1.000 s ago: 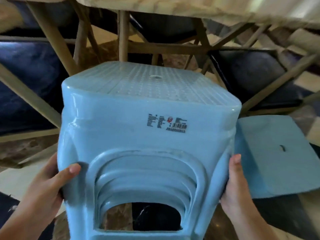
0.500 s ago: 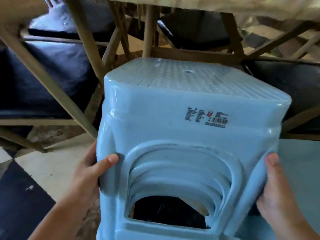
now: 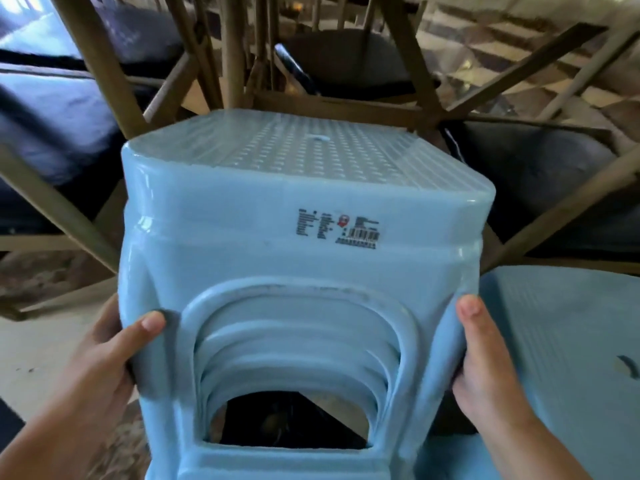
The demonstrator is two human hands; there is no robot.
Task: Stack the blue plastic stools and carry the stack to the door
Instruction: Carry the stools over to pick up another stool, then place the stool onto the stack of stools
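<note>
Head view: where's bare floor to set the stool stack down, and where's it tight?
Pale floor strip at lower left, between the left hand and the wooden chair legs, shows bare. Right is blocked: another blue stool sits beside the right hand. Ahead of the stool stack is crowded with chair frames and dark cushions.

- You had two hands on the job: your left hand (image 3: 104, 355) and your right hand (image 3: 485, 362).
- You held one stack of blue stools (image 3: 304, 271); its arch showed about four nested rims.
- One separate blue stool (image 3: 561, 341) stood to your right.
- One barcode label (image 3: 339, 230) was on the stack.
</note>
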